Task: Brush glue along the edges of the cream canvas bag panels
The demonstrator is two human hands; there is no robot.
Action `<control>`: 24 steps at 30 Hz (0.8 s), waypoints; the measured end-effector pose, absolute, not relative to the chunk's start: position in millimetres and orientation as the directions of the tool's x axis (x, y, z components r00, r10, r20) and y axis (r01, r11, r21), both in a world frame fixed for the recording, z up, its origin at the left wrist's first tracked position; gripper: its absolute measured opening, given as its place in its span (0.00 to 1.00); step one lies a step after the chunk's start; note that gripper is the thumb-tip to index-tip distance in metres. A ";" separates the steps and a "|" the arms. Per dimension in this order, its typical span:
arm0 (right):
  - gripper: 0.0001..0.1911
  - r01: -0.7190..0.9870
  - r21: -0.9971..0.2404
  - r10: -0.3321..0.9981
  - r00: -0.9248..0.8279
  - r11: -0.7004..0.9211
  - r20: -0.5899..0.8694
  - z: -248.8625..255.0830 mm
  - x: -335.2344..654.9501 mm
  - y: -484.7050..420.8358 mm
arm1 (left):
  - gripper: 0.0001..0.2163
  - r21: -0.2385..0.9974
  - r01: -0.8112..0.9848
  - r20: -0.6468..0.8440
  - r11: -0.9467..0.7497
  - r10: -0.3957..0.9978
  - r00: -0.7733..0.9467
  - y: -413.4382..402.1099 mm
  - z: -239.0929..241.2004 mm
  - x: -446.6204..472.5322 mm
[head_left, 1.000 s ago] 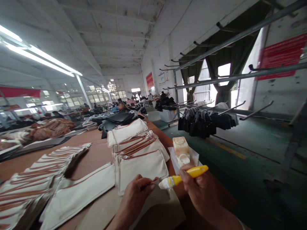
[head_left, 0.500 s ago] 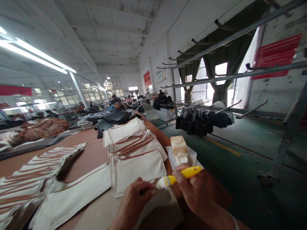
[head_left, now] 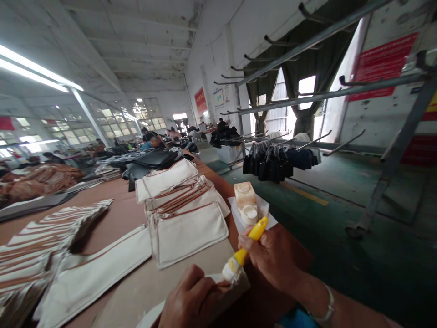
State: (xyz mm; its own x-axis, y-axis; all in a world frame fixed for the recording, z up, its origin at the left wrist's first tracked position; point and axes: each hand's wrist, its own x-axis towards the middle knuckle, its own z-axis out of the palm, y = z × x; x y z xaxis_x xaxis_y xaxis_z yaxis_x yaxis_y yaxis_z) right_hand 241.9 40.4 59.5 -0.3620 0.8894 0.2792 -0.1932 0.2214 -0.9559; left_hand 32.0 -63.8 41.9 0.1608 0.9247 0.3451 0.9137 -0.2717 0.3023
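My right hand (head_left: 275, 257) is closed round the yellow handle of a paintbrush (head_left: 253, 234), tilted down to the left. Whitish paste coats its bristles, which touch a brown edge by the fingertips of my left hand (head_left: 191, 298). That hand is closed on a cream panel (head_left: 152, 317), mostly hidden beneath it. Under both lies a beige board (head_left: 133, 289). Just beyond my right hand, a stained plastic container (head_left: 245, 196) with a round whitish opening rests on a white sheet (head_left: 272, 221).
Stacked cream panels with brown trim (head_left: 191, 234) lie ahead on the brown table (head_left: 128, 207). A fanned row of similar pieces (head_left: 51, 237) is at left. Black material (head_left: 150, 164) lies farther back. Right of the table stands a metal rack (head_left: 385, 168) with hanging black bags (head_left: 269, 164).
The brush has swung from nearly level to a steeper slant, its bristles lower. My left hand has moved down and turned, and a cream panel now shows under it. The view has shifted rightward.
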 end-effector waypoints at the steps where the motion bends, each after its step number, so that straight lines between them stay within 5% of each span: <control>1: 0.16 -0.190 -0.955 0.868 -0.404 0.229 0.289 60.1 243.8 34.6 | 0.11 0.303 0.915 0.346 -0.266 0.926 0.155 -64.3 42.6 32.5; 10: 0.13 -0.147 -0.909 0.855 -0.308 0.390 0.417 72.2 261.5 29.7 | 0.10 0.381 0.894 0.289 -0.235 0.949 0.127 -66.7 50.5 39.4; 16: 0.14 -0.263 -0.927 0.788 -0.494 0.268 0.368 57.8 262.5 15.7 | 0.13 0.429 0.895 0.228 -0.125 0.973 0.026 -66.9 54.3 24.8; 24: 0.13 -0.563 -0.787 0.952 0.000 0.253 0.306 70.1 308.1 46.3 | 0.18 0.678 0.733 0.137 -0.044 0.988 -0.067 10.0 160.4 -9.5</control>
